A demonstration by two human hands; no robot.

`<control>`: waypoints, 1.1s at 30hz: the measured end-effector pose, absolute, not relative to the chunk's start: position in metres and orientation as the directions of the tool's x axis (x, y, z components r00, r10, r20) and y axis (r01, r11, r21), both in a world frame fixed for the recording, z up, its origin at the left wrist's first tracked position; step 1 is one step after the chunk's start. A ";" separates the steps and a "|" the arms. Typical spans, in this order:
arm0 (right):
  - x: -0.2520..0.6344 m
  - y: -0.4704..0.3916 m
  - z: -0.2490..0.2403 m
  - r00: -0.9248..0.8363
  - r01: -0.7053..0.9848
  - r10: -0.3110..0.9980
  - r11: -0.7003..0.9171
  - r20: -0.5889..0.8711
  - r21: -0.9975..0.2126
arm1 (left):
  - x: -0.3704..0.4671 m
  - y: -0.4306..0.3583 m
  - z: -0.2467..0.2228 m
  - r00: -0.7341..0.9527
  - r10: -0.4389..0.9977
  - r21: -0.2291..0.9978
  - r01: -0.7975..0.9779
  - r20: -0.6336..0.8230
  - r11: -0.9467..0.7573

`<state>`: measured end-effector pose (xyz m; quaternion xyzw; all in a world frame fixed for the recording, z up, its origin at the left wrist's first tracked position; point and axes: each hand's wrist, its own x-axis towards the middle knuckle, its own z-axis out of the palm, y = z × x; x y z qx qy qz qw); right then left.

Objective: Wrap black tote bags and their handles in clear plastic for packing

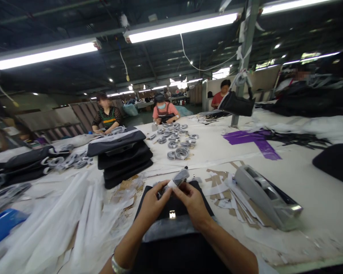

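Just above a black bag [174, 243] with a small gold-coloured clasp [172, 214], both my hands meet on a coiled grey strap [181, 175]. A white paper band [172, 184] wraps the strap. My left hand [153, 199] pinches the coil and band from the left, thumb on the near side. From the right, my right hand [193, 201] presses its thumb and fingers against the same coil. My fingers partly hide the coil's lower part. A strip of grey translucent wrap [171, 227] lies across the bag under my wrists.
A grey tape dispenser [265, 198] and paper strips [242, 205] lie right. Several coiled straps [178, 153] are beyond the bag. Stacked black bags [125, 156] and white plastic sheets [54, 217] occupy the left. Across the table, co-workers [164, 110] sit; a post [246, 57] rises right.
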<state>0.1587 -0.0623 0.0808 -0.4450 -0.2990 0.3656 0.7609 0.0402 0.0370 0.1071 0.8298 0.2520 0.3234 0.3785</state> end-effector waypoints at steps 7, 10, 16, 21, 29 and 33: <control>0.207 -0.091 0.087 0.469 0.201 0.829 0.235 0.303 -0.951 | 0.041 0.048 0.102 0.656 0.716 0.820 0.260 0.239 -0.511; 0.272 -0.147 0.086 0.600 0.600 0.638 0.040 0.483 -0.799 | 0.042 0.048 0.098 0.606 0.765 0.858 0.257 0.217 -0.446; 0.392 -0.275 0.060 0.867 0.497 0.350 -0.554 0.354 -0.668 | 0.050 0.047 0.095 0.566 0.801 0.894 0.233 0.196 -0.383; 0.407 -0.300 0.044 0.924 0.258 0.380 -0.518 0.051 -0.816 | 0.054 0.050 0.089 0.570 0.799 0.913 0.195 0.193 -0.359; 0.388 -0.301 0.072 0.941 0.131 0.337 -0.268 0.034 -0.955 | 0.050 0.053 0.086 0.553 0.809 0.906 0.210 0.200 -0.367; 0.370 -0.322 0.085 0.951 -0.015 0.302 -0.144 -0.058 -0.990 | 0.051 0.051 0.087 0.533 0.823 0.905 0.223 0.199 -0.363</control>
